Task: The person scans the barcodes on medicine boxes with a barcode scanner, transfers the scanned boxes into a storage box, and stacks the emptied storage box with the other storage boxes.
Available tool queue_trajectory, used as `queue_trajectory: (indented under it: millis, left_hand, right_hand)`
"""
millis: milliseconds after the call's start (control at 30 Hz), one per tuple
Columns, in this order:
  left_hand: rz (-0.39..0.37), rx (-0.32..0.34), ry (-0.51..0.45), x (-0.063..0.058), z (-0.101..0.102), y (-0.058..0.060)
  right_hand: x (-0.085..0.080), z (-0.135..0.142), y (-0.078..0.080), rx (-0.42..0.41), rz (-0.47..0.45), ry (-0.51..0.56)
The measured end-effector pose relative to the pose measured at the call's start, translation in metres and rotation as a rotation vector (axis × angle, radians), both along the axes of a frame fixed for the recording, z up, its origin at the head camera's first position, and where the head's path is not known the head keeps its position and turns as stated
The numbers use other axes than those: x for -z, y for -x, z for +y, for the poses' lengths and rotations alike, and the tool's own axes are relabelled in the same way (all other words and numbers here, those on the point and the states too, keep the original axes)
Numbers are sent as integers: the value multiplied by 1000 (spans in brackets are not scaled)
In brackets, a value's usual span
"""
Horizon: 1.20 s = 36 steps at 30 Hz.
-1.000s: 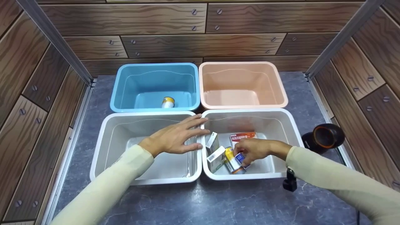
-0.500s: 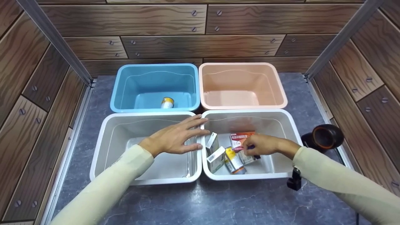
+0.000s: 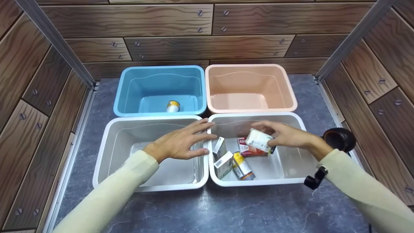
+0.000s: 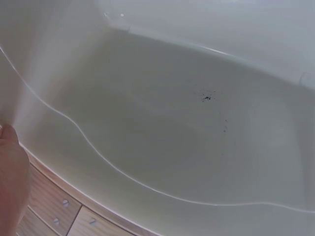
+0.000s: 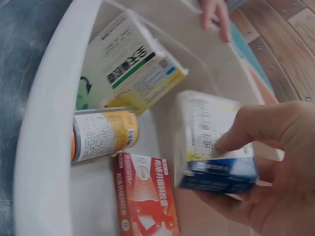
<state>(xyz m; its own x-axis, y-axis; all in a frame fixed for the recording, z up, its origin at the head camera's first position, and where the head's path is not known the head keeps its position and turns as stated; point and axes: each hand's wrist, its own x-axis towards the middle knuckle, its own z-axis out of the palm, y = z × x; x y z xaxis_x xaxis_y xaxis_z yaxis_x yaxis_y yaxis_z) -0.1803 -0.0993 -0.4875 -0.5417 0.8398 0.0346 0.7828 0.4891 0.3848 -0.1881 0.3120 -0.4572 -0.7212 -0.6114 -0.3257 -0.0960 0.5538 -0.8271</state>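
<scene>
My right hand [image 3: 288, 135] pinches a white and blue medicine box [image 5: 216, 140] between thumb and fingers, raised above the floor of the right white bin [image 3: 262, 183]. Below it, a red medicine box [image 5: 147, 194] lies flat. A yellow and white can [image 5: 106, 133] with an orange end lies on its side. Two white cartons [image 3: 223, 165] stand along that bin's left wall. My left hand [image 3: 181, 141] rests with spread, straight fingers across the touching rims of both white bins; in the left wrist view just part of it shows at the edge.
The left white bin [image 3: 150, 188] has a bare floor. Behind stand a blue bin [image 3: 160, 114], with a yellow and white can [image 3: 173, 106] in it, and a peach bin [image 3: 252, 111]. A black object [image 3: 339, 139] stands right of the bins. Wood-patterned walls enclose the table.
My right hand has lifted the white and blue medicine box from beside the can, moving up and right and turning it. The red box now shows more. My left hand has stayed put.
</scene>
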Motion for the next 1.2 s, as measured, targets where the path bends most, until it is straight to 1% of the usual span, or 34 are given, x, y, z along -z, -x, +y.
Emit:
queue_trajectory:
  millis: [200,267,400,500,567,700,767,867,933,1133,1200]
  left_hand:
    - [5,2,2,0,0,1]
    - [6,4,-1,1,0,1]
    - [5,7,1,1,0,1]
    - [6,4,3,1,0,1]
    - [6,2,1,1,0,1]
    - [5,2,-4,1,0,1]
    - [3,0,-4,1,0,1]
    - [1,-3,-2,0,0,1]
    - [3,-4,-2,0,0,1]
    - [4,1,-8,1,-1,1]
    - [3,1,-9,1,-1,1]
  right_hand:
    - [-9,10,-7,65,100,61]
    - [-10,13,-11,81,153,88]
    - [-11,19,-20,125,288,118]
    - [-13,24,-27,177,367,117]
    - [-15,27,-31,223,379,127]
    - [-18,37,-38,330,384,160]
    - [-19,44,-41,391,401,155]
    - [-19,56,-46,497,435,157]
    - [-18,65,-47,577,461,187]
    - [-11,91,-49,797,491,454]
    - [-8,98,-51,873,482,537]
